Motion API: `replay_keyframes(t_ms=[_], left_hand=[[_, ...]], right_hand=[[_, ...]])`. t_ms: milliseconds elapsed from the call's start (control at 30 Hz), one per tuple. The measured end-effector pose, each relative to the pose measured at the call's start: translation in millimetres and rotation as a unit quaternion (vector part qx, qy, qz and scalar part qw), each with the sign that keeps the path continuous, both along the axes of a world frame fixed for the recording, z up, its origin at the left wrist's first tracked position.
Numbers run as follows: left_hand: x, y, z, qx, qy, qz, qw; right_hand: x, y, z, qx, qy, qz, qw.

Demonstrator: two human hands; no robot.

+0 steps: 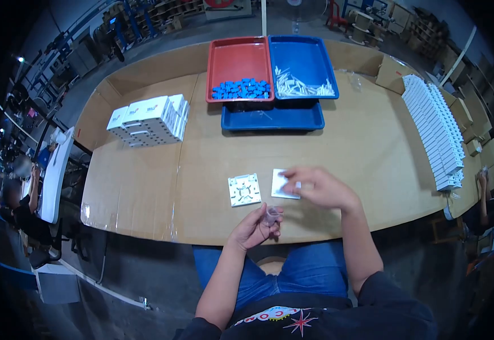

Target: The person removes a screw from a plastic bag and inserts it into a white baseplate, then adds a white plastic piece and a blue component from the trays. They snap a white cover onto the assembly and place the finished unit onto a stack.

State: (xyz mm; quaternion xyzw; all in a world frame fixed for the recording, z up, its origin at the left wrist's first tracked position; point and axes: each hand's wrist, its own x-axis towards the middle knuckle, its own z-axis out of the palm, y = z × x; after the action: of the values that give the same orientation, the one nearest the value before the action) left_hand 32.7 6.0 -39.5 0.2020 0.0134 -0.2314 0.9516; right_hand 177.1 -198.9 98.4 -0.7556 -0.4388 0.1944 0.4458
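Note:
My left hand (256,225) hovers at the near edge of the table, its fingers closed on a small clear plastic piece (271,214). My right hand (319,187) is blurred and rests over a flat white square part (281,184), with a small white bit pinched at its fingertips. Just left of that lies a second white square plate (244,189) with a moulded pattern, untouched.
A red tray (238,59) with blue pieces, a blue tray (301,59) of white sticks and a lower blue tray (272,118) stand at the back. Stacked white boxes (150,120) are left, a long white row (435,133) right. A person sits far left.

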Motion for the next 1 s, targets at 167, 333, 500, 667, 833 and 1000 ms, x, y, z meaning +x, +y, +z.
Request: replay_keyframes(t_ms=[167, 333, 500, 667, 833, 1000], left_hand=[[2, 2, -16, -0.055, 0.016, -0.008, 0.998], [2, 1, -19, -0.074, 0.034, 0.003, 0.997], [5, 1, -20, -0.061, 0.027, 0.003, 0.998], [6, 2, -23, -0.086, 0.027, -0.005, 0.996], [9, -1, -22, -0.104, 0.023, -0.011, 0.994], [7, -2, -16, -0.088, 0.039, -0.003, 0.995]], right_hand=[[122, 35, 1, 0.032, -0.132, -0.193, 0.972], [232, 75, -11, -0.080, -0.307, -0.247, 0.916], [302, 108, -43, -0.095, -0.421, -0.202, 0.879], [334, 113, -60, -0.153, -0.387, -0.147, 0.897], [309, 91, -40, -0.194, -0.402, -0.194, 0.873], [318, 81, -38, -0.201, -0.388, -0.207, 0.875]])
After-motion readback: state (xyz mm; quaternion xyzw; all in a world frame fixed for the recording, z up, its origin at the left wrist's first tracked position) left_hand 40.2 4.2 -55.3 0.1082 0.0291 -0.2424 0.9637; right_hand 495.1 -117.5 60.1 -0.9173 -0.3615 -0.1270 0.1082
